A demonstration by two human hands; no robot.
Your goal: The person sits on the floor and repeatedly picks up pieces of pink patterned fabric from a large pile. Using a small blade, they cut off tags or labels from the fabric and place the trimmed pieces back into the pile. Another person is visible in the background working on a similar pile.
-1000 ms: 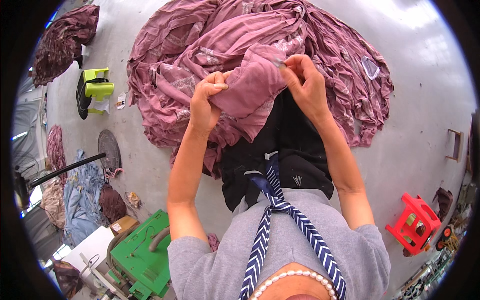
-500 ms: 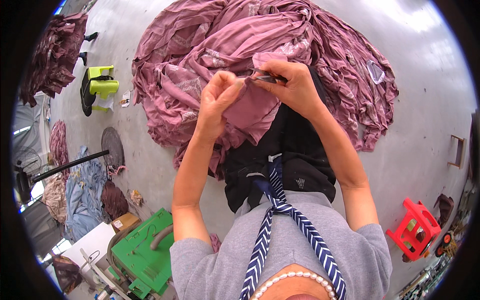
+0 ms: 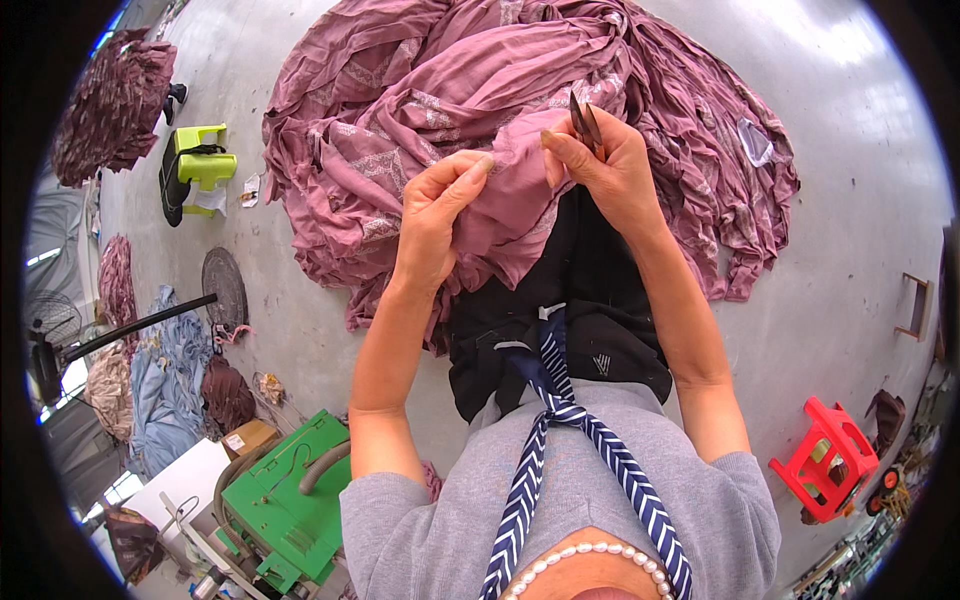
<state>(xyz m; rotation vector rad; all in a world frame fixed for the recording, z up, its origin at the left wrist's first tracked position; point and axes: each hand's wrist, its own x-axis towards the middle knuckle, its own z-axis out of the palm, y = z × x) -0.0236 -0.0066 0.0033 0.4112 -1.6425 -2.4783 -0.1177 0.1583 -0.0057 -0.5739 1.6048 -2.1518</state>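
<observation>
Left hand (image 3: 434,208) pinches the edge of a dusty-pink, pale-patterned cloth (image 3: 520,222) between thumb and forefinger, above black fabric trousers (image 3: 560,262); most of the cloth lies heaped on the smooth grey floor (image 3: 850,240) just beyond. Right hand (image 3: 618,178) curls around small, dark metal snips (image 3: 592,122), blades pointing away; its thumb and forefinger meet the cloth's near side, though whether they grip it, I cannot tell. Good handling calls for an edge held lightly taut, blade tips clear of the weave.
</observation>
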